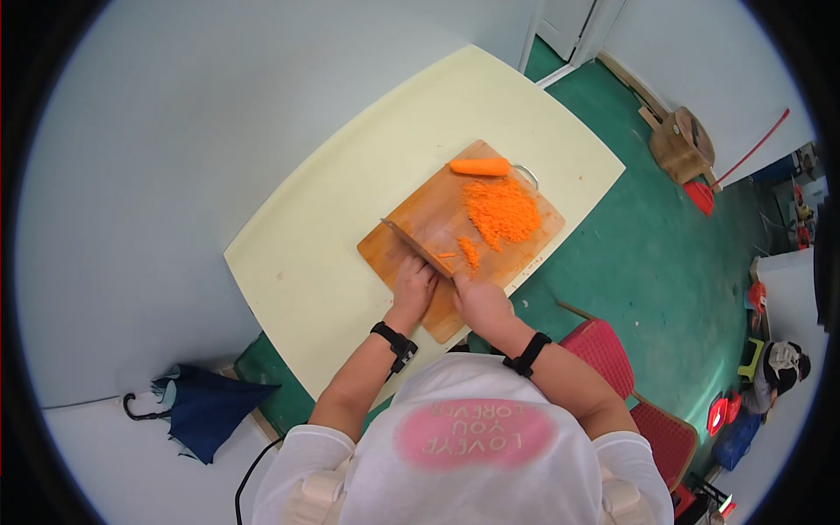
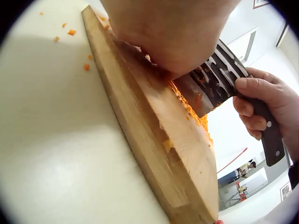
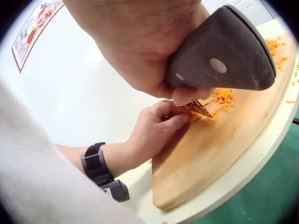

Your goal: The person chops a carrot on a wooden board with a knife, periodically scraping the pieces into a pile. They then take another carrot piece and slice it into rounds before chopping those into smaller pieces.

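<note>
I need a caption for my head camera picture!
Right hand grips a knife, left hand beside it, chopped carrot heaped on the board.

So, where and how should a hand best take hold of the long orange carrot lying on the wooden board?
Probably around the middle of the long orange carrot, from straight above, gripping across its narrow width: it lies lengthwise on the rectangular wooden board with its top uncovered, while the heap of chopped orange carrot crowds its near side.
</note>
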Action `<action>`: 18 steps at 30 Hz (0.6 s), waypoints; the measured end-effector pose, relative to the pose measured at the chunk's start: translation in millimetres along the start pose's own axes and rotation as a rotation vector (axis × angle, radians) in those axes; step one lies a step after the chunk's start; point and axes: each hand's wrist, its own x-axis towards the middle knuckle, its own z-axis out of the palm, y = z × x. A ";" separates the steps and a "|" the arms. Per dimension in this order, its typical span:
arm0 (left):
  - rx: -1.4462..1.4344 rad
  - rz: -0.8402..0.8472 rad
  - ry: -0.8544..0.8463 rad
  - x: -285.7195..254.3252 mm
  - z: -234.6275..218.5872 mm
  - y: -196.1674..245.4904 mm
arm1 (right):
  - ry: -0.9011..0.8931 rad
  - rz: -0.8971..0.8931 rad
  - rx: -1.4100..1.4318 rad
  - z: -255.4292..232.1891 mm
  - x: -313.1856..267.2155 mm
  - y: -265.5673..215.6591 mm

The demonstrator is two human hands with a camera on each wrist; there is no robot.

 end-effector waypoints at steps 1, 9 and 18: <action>0.006 -0.005 0.054 -0.1 2.4 0.9 | 0.000 0.009 0.000 1.5 -0.6 -1.1; 0.005 -0.045 -0.005 -6.1 8.0 -6.3 | -0.003 0.062 0.030 3.6 13.5 -9.6; -0.016 -0.014 0.015 -2.1 3.2 -5.3 | 0.041 0.041 0.044 0.1 11.6 -3.8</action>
